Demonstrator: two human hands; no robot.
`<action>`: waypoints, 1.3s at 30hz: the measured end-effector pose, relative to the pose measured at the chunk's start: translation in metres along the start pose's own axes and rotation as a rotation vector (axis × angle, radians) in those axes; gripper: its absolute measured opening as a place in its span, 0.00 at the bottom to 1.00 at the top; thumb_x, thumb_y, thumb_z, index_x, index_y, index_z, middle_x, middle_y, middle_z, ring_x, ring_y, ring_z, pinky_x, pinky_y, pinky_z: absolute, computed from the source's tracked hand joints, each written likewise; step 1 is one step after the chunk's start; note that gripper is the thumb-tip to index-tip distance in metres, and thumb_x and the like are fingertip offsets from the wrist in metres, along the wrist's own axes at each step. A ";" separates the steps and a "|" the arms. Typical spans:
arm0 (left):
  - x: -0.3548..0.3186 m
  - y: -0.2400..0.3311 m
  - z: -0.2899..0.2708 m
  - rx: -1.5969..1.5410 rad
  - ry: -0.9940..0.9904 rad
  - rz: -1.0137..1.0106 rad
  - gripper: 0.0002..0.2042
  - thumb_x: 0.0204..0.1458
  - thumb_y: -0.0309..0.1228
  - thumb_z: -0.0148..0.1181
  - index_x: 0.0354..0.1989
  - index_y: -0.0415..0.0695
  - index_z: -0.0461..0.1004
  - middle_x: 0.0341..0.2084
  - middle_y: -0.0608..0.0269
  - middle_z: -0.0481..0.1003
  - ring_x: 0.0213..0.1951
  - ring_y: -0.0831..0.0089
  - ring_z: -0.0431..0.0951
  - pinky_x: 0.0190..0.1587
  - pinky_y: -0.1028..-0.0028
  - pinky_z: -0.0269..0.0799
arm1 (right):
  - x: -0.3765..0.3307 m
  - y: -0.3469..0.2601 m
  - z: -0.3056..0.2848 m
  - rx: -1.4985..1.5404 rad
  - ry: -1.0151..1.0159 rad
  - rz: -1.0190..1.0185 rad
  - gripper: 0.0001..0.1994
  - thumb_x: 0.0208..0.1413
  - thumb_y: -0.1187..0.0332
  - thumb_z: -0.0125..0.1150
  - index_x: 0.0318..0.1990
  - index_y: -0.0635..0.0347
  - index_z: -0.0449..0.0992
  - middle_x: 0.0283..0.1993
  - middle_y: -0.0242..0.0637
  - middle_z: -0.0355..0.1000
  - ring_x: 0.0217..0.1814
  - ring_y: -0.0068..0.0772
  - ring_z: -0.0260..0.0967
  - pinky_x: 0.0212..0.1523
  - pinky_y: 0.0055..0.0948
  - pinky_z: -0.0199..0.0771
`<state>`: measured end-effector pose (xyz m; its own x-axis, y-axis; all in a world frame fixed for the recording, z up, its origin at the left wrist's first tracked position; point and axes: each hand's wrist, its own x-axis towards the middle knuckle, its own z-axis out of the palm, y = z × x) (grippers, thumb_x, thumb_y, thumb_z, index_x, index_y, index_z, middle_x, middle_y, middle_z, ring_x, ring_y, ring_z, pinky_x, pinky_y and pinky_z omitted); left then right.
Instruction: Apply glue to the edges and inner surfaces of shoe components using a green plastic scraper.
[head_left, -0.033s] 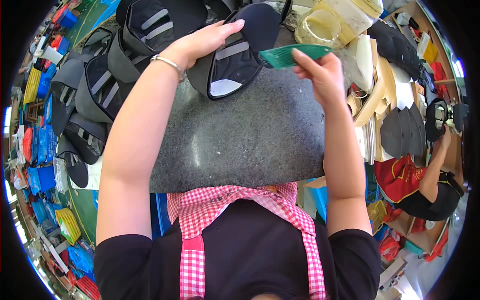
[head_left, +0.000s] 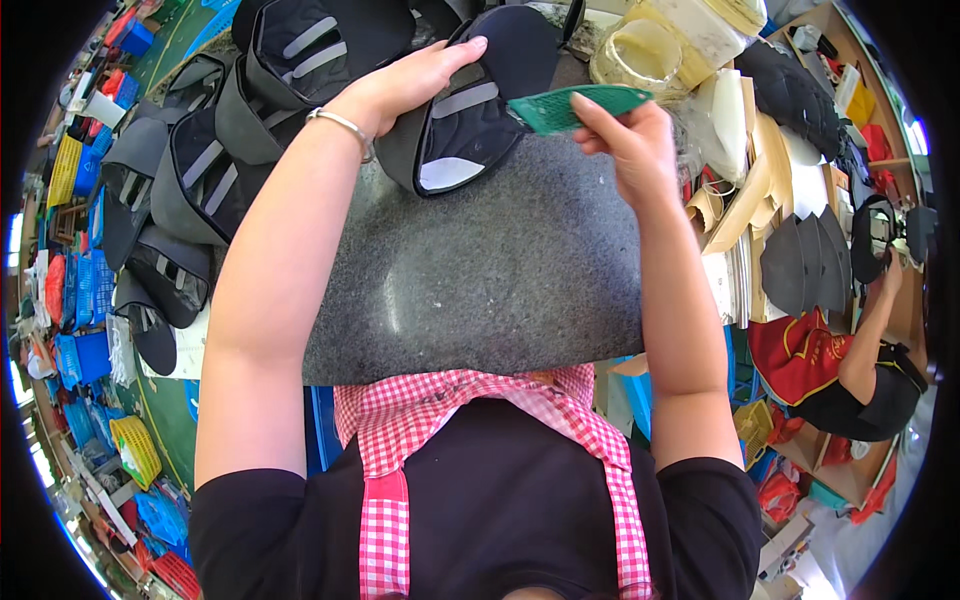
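Observation:
My left hand lies over a black shell-shaped padded piece, one digit stretched along its inner face and the other fingers mostly hidden. That piece has a grey side wall, a pale grey strap and a white patch at its near end. Pinched between thumb and fingers of my right hand is a flat green scraper with a textured face. Its left end is at the right edge of the black piece; whether they touch I cannot tell.
Similar black pieces crowd the left side of the dark worktop. At the back right stands a jar with yellowish residue. Cardboard scraps and dark curved sheets lie right. Another person works farther right.
My right hand and the green scraper have shifted slightly left. My left hand stays on the black piece, almost unmoved.

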<state>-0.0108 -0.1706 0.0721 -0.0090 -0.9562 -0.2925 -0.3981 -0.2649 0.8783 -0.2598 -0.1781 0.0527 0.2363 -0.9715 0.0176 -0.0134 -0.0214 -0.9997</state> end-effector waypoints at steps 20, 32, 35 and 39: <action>0.024 -0.028 0.014 0.029 0.161 0.032 0.39 0.56 0.60 0.45 0.68 0.43 0.53 0.64 0.50 0.59 0.65 0.60 0.59 0.66 0.65 0.53 | -0.007 0.012 0.038 -0.464 -0.177 -0.149 0.08 0.53 0.68 0.63 0.36 0.63 0.76 0.23 0.39 0.76 0.25 0.29 0.76 0.29 0.29 0.74; 0.016 -0.016 0.012 -0.169 0.159 0.190 0.32 0.60 0.54 0.43 0.62 0.38 0.63 0.56 0.51 0.68 0.58 0.64 0.66 0.61 0.69 0.58 | 0.033 0.003 0.071 -0.552 -0.132 -0.360 0.07 0.56 0.67 0.62 0.37 0.60 0.76 0.22 0.32 0.74 0.26 0.18 0.72 0.29 0.21 0.71; 0.007 -0.017 0.011 -0.346 0.113 0.233 0.28 0.63 0.49 0.41 0.59 0.36 0.65 0.53 0.54 0.71 0.54 0.67 0.69 0.58 0.72 0.61 | 0.022 0.011 0.074 -0.528 -0.195 -0.379 0.08 0.54 0.66 0.62 0.36 0.61 0.76 0.23 0.41 0.73 0.27 0.31 0.73 0.30 0.27 0.71; -0.028 -0.031 0.011 -0.362 0.257 0.343 0.28 0.61 0.52 0.46 0.55 0.38 0.68 0.50 0.63 0.71 0.53 0.75 0.66 0.59 0.75 0.57 | -0.032 0.005 0.071 -0.429 -0.379 -0.324 0.08 0.53 0.67 0.63 0.35 0.62 0.76 0.24 0.48 0.73 0.27 0.43 0.75 0.30 0.35 0.73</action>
<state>-0.0080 -0.1340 0.0493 0.1591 -0.9827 0.0951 -0.0712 0.0847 0.9939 -0.1981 -0.1298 0.0463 0.6184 -0.7514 0.2302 -0.2519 -0.4670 -0.8476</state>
